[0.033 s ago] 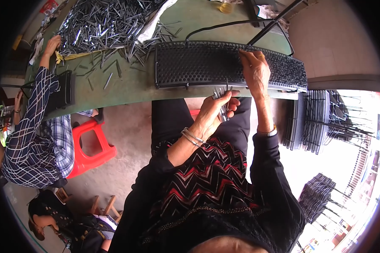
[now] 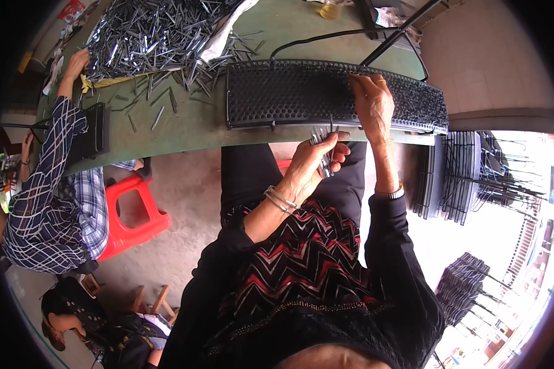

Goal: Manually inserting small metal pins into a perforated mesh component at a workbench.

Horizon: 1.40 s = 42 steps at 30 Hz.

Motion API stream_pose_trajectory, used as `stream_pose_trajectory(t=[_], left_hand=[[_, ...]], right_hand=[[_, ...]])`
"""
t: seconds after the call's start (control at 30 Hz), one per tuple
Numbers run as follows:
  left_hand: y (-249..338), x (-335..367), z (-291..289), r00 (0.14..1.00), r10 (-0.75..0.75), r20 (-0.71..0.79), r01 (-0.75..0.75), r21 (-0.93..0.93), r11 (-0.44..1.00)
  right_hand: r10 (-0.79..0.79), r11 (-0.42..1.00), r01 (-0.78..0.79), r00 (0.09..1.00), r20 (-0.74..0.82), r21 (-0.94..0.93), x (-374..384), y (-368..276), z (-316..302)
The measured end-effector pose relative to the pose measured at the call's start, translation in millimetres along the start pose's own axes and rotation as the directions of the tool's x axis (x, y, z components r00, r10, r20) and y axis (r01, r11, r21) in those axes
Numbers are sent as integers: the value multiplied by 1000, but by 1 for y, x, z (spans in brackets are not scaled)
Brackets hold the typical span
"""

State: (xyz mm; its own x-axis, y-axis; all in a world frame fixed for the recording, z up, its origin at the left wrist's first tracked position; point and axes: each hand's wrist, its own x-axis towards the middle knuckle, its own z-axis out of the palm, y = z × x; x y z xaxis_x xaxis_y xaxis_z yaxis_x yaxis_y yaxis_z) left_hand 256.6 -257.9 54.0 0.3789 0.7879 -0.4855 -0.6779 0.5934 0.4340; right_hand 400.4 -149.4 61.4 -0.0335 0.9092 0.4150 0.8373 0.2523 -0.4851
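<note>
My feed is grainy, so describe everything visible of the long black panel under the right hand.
The panel is long, narrow and black, perhaps metal or plastic, with a rim and close rows of round holes. Its right part looks rougher; whether pieces fill those holes is unclear. It lies lengthwise along the near edge of the green table, a bent black tube behind it. The right hand appears to touch it, right of centre.

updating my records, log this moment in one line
left hand: holds slim pieces; right hand: over perforated black panel; loose pieces: heaped upper left
</note>
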Motion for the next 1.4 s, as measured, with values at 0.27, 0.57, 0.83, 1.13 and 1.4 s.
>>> stream_pose_trajectory(t=[0.27,0.57,0.83,1.13,1.4], left_hand=[[-3,-2,2,1000,-14,28,14,-3,1000],[-5,-4,-2,1000,-10,27,10,-14,1000],[-3,-5,-3,999,7,39,-8,17,1000],[-1,-7,7,998,-56,26,48,251,967],[-1,-12,9,998,-52,46,35,317,948]], right_hand=[[-15,999,14,998,-56,-29,3,-3,8],[39,999,-40,992,-116,-8,-11,4,10],[104,979,-115,992,74,171,-31,-7,-26],[-17,832,-259,872,490,491,-49,-4,-53],[171,730,-518,769,615,445,-41,-11,-63]])
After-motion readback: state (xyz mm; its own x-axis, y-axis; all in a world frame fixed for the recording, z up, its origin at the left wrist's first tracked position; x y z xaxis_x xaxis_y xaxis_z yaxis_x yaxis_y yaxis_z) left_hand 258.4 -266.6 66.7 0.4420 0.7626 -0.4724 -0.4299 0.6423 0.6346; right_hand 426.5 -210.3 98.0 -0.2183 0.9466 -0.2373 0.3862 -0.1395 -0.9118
